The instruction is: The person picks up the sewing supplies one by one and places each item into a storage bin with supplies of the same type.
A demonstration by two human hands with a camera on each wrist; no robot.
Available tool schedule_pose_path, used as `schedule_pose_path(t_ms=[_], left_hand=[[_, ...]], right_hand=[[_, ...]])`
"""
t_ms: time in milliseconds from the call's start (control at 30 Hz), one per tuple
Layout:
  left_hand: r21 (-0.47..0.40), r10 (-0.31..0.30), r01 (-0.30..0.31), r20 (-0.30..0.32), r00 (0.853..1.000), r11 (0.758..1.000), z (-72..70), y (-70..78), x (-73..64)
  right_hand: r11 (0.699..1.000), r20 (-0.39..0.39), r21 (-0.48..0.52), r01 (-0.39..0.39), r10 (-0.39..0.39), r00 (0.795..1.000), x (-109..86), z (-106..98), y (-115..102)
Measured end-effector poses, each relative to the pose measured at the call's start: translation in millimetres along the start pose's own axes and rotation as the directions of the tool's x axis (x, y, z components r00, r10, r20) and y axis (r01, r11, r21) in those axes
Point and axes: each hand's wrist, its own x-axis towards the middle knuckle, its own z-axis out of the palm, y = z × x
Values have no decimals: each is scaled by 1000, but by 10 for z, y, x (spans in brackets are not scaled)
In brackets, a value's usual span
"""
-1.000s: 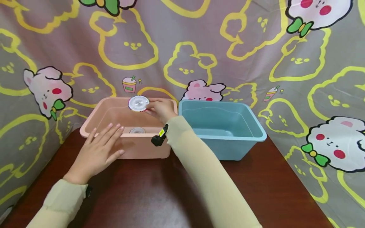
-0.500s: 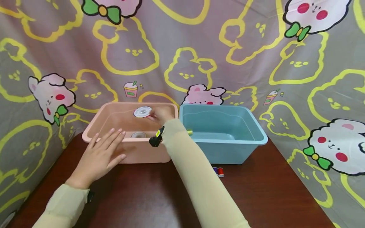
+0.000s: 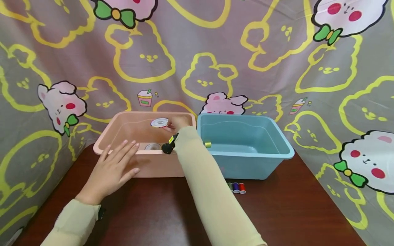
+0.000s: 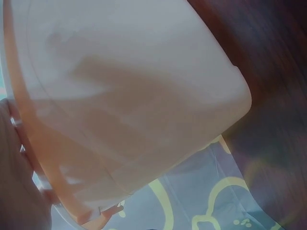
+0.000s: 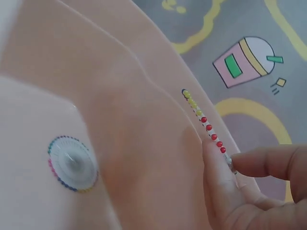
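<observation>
Pink tub (image 3: 160, 167) is where I'm working: looks mid-handling of a single piece, next move likely calls for a light, steady grip. My left hand (image 3: 111, 173) lies over its near rim, fingers straight, holding nothing. My right hand (image 3: 179, 123) reaches inside, thumb and finger pinching one pin wheel (image 3: 158, 123) by its edge; second pin wheel (image 5: 73, 164) lies on the floor, apart.

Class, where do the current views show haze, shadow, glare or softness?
Left wrist: hazy, soft shadow across the pink bin; right wrist: softly focused, pins blending together on the lower pin wheel; head: clearer, faint glare inside the blue bin, shadow on the table.
</observation>
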Motion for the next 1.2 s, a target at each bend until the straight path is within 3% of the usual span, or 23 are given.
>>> schedule_pose_path(t_ms=[200, 367, 467, 567, 633, 700, 767, 867, 967, 1000, 1133, 1200], left_hand=[[-3, -9, 9, 23, 1000, 1000, 21, 44, -17], [1, -10, 10, -1, 1000, 1000, -5, 44, -27], [-1, -4, 4, -17, 1000, 1000, -13, 35, -22], [-1, 1, -1, -18, 1000, 1000, -8, 33, -12], [0, -2, 2, -10, 1000, 1000, -4, 36, -7], [3, -4, 4, -3, 1000, 1000, -2, 39, -2], [4, -9, 9, 5, 1000, 1000, -5, 40, 2], [6, -16, 16, 15, 1000, 1000, -13, 42, 13], [5, -24, 24, 32, 999, 1000, -18, 45, 24], [5, -27, 26, 37, 999, 1000, -20, 45, 28], [3, -21, 21, 29, 999, 1000, -20, 36, 28], [1, -13, 13, 11, 1000, 1000, -20, 26, 24]], right_hand=[[996, -102, -90, -26, 17, 995, 181, -15, -22], [976, -66, -217, -26, 12, 998, 258, 0, -36], [939, -62, -344, 8, -31, 998, 292, -21, -40], [858, -79, -513, 19, -70, 994, 299, -74, -50], [788, -81, -615, 14, -81, 993, 309, -116, -58], [678, -49, -735, 26, -91, 995, 319, -150, -71], [585, -16, -810, 40, -92, 996, 340, -171, -80], [419, 36, -904, 81, -114, 993, 379, -190, -87], [383, 32, -921, 76, -121, 992, 420, -200, -76], [384, 29, -920, 72, -117, 993, 434, -202, -71], [434, 9, -900, 43, -81, 997, 511, -195, -33], [445, 0, -895, 30, -67, 998, 567, -183, -6]])
